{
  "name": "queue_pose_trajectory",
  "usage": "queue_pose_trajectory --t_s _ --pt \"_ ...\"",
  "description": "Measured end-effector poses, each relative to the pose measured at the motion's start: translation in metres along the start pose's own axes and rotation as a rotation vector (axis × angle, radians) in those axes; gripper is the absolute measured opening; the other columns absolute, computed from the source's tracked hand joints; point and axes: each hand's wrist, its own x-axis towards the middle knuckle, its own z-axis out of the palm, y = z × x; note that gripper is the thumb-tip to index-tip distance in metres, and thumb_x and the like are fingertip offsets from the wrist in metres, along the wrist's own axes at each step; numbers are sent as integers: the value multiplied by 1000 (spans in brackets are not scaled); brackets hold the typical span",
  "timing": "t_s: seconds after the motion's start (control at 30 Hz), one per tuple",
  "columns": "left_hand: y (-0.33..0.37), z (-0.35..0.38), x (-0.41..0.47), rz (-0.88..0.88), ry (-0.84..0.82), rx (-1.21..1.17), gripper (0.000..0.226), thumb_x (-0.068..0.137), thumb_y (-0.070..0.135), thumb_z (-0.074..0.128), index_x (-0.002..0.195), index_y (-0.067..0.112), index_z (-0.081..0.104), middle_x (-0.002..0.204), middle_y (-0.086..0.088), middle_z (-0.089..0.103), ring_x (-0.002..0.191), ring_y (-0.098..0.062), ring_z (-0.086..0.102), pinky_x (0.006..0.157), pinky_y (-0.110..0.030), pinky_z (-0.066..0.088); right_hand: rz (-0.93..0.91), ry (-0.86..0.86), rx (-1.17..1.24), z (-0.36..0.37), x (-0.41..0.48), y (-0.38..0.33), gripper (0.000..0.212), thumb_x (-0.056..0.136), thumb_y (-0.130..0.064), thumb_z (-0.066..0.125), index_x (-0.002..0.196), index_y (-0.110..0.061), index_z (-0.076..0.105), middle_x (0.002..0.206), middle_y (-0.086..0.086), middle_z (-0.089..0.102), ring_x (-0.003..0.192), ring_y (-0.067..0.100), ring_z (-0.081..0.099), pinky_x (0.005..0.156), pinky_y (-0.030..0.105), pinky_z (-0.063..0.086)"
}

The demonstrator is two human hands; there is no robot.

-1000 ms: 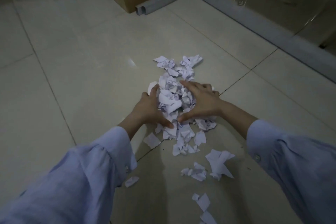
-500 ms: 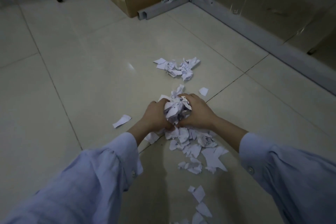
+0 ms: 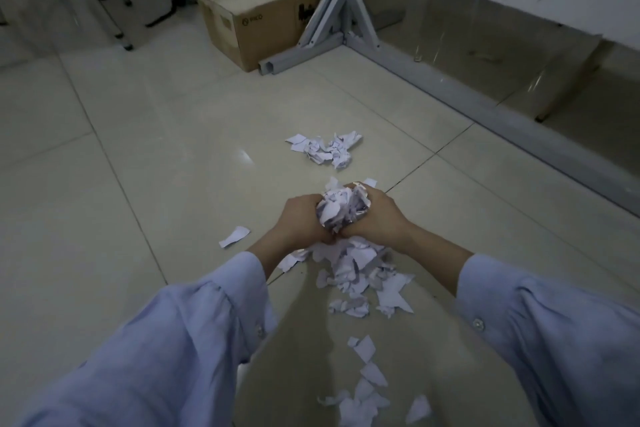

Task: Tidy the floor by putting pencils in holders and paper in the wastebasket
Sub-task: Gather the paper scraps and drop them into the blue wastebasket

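A bunch of white torn paper (image 3: 343, 210) is squeezed between my two hands above the tiled floor. My left hand (image 3: 299, 220) grips it from the left and my right hand (image 3: 379, 218) grips it from the right, fingers curled round it. Below the hands lies a loose pile of paper scraps (image 3: 360, 267). A smaller heap of scraps (image 3: 327, 149) lies farther out on the floor. One single scrap (image 3: 234, 236) lies to the left. More scraps (image 3: 367, 385) trail toward me. No pencils, holders or wastebasket are in view.
A cardboard box (image 3: 258, 15) stands at the back by a grey metal frame (image 3: 415, 66) that runs along the right side. Thin metal chair legs (image 3: 117, 21) stand at the back left. Pale floor tiles (image 3: 104, 184) stretch to the left.
My hands have closed from flat on the pile into a two-handed grip, gathered a bunch of scraps and lifted it off the floor. The view has tilted up, showing more of the room's back.
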Motion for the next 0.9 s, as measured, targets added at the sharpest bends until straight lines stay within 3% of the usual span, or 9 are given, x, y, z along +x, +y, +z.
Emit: queue_pose_trajectory --t_s 0.2,0.37,0.5,0.7,0.9 --pt "33 -18 -22 75 25 -9 37 62 17 84 91 5 64 96 -14 69 91 -28 63 65 -24 38 7 77 70 -27 -29 -24 52 55 -6 87 101 -16 65 97 2 70 92 19 65 80 31 53" --pt "70 -25 -39 163 23 11 39 61 18 84 91 4 64 95 -14 68 92 -29 62 69 -28 42 14 146 67 -56 -59 -37 50 53 -9 87 93 -27 63 93 -4 70 88 14 66 73 26 52" --pt "107 -23 -52 264 9 35 38 60 19 84 89 4 64 85 -10 64 87 -30 62 60 -26 34 34 222 27 -87 -91 -42 48 51 -11 85 92 -26 66 87 -9 70 82 8 65 66 21 47" --pt "161 -8 -67 399 -9 39 37 58 20 85 87 10 64 84 -7 64 86 -27 63 55 -25 33 54 342 -22 -130 -142 -44 51 55 -13 86 101 -21 67 97 -3 70 91 17 65 77 29 53" --pt "217 12 -84 526 -71 48 38 59 22 85 91 12 65 84 -3 60 80 -21 58 63 -22 34 104 435 -9 -170 -201 -42 53 60 -13 87 109 -19 68 107 2 70 99 19 65 90 37 53"
